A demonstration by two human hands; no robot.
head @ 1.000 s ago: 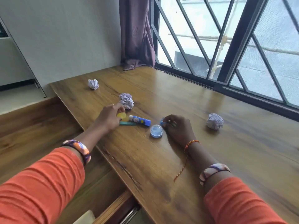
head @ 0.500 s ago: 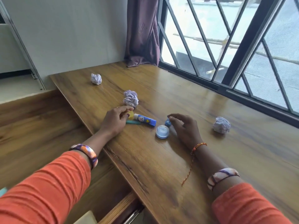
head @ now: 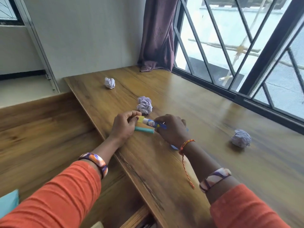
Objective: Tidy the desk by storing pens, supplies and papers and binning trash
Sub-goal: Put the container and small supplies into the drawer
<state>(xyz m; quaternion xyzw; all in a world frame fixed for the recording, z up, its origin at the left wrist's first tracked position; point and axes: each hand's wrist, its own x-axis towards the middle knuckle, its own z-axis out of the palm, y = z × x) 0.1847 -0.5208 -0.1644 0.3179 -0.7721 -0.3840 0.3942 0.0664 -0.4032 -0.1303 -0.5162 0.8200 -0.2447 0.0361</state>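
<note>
I work in a home room at a study bench point(head: 189, 145) of wood-grain laminate. Its far edge meets a barred sliding window point(head: 238, 46); a purple curtain point(head: 158, 35) hangs at the far corner beside a plain wall point(head: 90, 30).

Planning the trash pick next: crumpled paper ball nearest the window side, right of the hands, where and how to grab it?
Take the crumpled paper ball around its middle, coming from above with the right hand, the nearer one. It sits alone on the desk, roughly round with no handle or edge, so a whole-hand cage grip over the top probably suits; its folds should give.
</note>
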